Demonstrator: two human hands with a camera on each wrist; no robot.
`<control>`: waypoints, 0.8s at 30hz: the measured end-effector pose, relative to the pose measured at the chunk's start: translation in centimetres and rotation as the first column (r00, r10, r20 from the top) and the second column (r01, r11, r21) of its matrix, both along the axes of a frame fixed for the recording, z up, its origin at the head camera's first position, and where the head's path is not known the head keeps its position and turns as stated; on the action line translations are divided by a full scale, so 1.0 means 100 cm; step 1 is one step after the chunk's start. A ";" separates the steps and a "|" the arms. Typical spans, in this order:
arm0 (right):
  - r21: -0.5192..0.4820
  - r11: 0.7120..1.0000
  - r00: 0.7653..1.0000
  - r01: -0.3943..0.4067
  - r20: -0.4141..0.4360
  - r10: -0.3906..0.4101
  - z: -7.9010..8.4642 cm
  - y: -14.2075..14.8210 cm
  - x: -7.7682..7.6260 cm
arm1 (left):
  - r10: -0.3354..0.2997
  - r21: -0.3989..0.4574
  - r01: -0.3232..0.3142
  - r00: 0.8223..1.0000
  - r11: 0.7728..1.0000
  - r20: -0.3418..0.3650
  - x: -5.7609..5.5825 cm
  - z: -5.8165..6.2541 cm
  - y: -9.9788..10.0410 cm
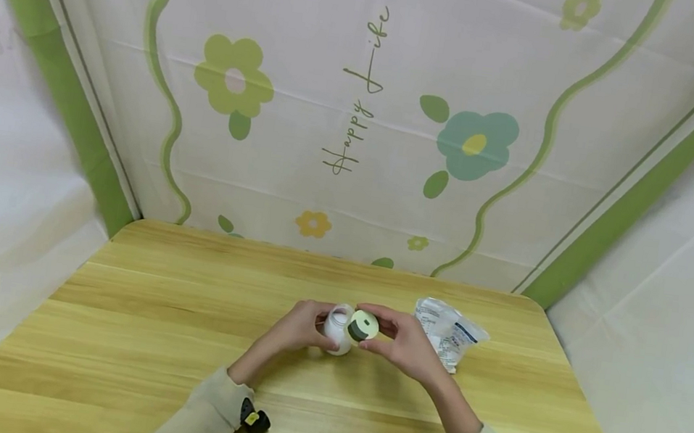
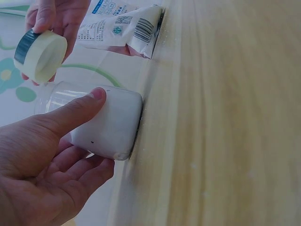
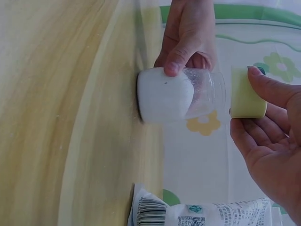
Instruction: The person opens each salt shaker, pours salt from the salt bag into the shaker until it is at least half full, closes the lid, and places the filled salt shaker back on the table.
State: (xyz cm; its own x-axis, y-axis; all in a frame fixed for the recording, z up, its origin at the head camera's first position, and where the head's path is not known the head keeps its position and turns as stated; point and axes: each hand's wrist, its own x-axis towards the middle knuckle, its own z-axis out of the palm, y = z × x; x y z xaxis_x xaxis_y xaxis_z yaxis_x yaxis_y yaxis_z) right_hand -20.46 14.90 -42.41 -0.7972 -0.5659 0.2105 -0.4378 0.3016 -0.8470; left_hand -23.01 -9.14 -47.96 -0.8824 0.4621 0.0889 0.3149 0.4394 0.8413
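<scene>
A clear jar (image 3: 164,96), partly filled with white powder, stands upright on the wooden table. My left hand (image 1: 301,326) grips its side, thumb on one face and fingers round the other. Just above the jar's open mouth, my right hand (image 1: 399,340) holds a pale yellow-green lid (image 1: 365,326) with a dark green patch on it. The lid (image 3: 248,92) is pinched between thumb and fingers, tilted, with its hollow underside showing in the left wrist view. A narrow gap separates lid and jar rim in the right wrist view.
A white printed plastic bag (image 1: 446,332) with a barcode lies on the table (image 1: 173,340), just beyond my right hand. A white curtain (image 1: 302,57) with flower prints hangs behind the table's far edge, and pale fabric walls stand at both sides.
</scene>
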 end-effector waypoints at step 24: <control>0.023 0.999 0.999 0.042 0.002 -0.042 0.005 -0.017 -0.017 | -0.004 -0.001 0.004 1.000 1.000 -0.007 -0.002 -0.001 -0.001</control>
State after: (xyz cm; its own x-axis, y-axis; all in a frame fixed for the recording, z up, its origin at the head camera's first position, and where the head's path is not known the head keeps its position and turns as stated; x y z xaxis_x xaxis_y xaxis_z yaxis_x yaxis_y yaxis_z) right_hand -22.16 13.21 -41.96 -0.8208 -0.5364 0.1962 -0.4225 0.3389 -0.8406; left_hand -23.21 -9.21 -48.06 -0.8797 0.4659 0.0950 0.3228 0.4386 0.8387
